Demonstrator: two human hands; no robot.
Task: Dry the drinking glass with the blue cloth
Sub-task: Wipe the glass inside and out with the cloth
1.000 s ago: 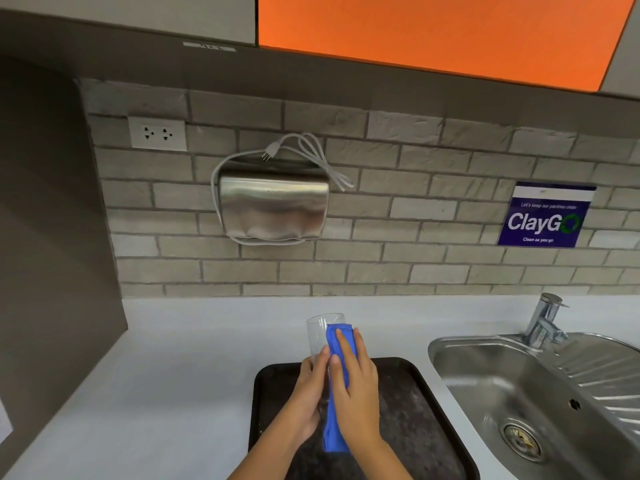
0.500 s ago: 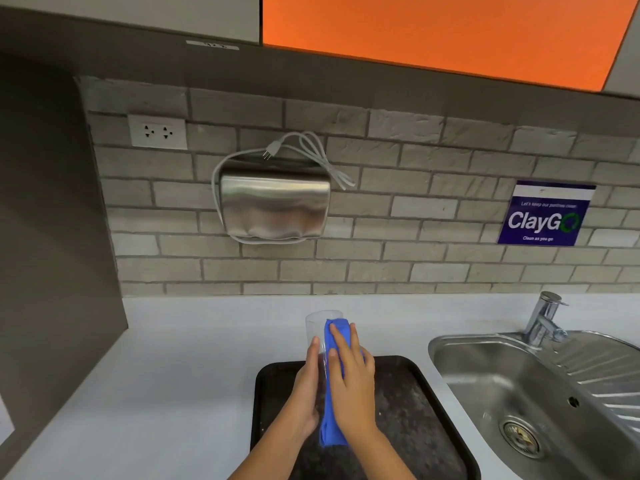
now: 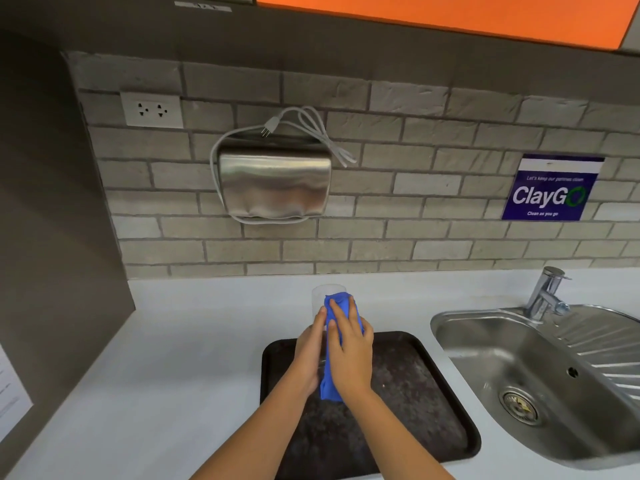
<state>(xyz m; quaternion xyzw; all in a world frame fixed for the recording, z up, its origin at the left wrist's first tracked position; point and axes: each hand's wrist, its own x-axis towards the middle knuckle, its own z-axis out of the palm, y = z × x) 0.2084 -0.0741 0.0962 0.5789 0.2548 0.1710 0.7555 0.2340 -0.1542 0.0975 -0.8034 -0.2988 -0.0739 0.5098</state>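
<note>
Quick headcount from my feed: two hands, the left hand (image 3: 308, 355) and right hand (image 3: 349, 355), both at lower centre. One drinking glass (image 3: 320, 297) and one blue cloth (image 3: 341, 308) between them. One dark tray (image 3: 433, 393) on the table (image 3: 173, 358), bottom middle. One steel sink (image 3: 519, 368) at lower right with one tap (image 3: 545, 292) and one drain (image 3: 518, 405). On the brick wall I count one metal dispenser (image 3: 275, 183) in the middle, one loose cord with one plug (image 3: 268, 128) draped over it, one double outlet (image 3: 151, 110) at upper left, and one blue ClayGo sign (image 3: 550, 188) at right. One orange cabinet panel (image 3: 433, 15) up top.
</note>
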